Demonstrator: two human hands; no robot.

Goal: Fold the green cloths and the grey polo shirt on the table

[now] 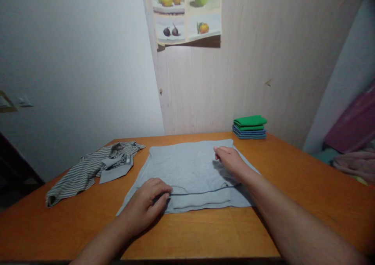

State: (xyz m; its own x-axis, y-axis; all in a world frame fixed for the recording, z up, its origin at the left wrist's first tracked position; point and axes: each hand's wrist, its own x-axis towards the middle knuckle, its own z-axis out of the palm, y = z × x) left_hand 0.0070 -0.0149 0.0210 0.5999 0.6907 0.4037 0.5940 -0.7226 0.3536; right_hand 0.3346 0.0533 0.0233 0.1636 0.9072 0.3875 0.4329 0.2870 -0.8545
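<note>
Head view: a grey garment [187, 163] lies spread beneath the fingers of the left hand [150, 198] and right hand [231, 159], presumably flat to keep its layers smooth. Left thumb and forefinger nearly meet at the upper layer's near edge, perhaps steadying it; whether they pinch cloth, I cannot tell. Right fingers are curled closed over the far right part, no fabric visible in them. Left of the left fingers, a striped shirt [83, 169] lies loose; beyond the right fingers sits a green-and-blue folded stack [250, 127], both apparently placed aside to leave room on the wooden table [205, 235].
</note>
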